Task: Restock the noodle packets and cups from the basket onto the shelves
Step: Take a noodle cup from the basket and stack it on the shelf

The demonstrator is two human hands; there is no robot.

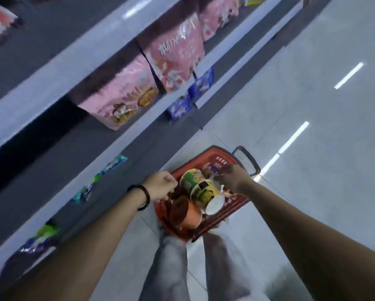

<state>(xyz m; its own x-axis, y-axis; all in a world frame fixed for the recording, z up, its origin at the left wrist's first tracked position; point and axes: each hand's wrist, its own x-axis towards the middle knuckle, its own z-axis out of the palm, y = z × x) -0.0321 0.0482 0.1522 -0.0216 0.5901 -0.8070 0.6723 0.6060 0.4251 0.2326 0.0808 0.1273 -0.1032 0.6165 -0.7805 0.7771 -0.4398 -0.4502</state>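
Observation:
A red basket (pixel 233 205) stands on the floor by my feet, its black handle (pixel 248 160) folded to the far side. Lying tilted inside are a green noodle cup (pixel 190 178), a yellow-green cup (pixel 209 195) with its white bottom facing me, and an orange cup (pixel 187 213). A purple-topped item (pixel 212 168) shows at the far end. My left hand (pixel 162 185), with a dark wristband, is curled into a fist over the basket's left rim. My right hand (pixel 232 177) hovers over the cups with fingers spread, holding nothing that I can see.
Shelves run along the left. The upper shelf carries large pink bags (pixel 121 98) and blue packets (pixel 180 105). The lowest shelf (pixel 125 161) holds a few small packets (pixel 84 192) along its front. Pale tiled floor (pixel 312 148) stretches to the right.

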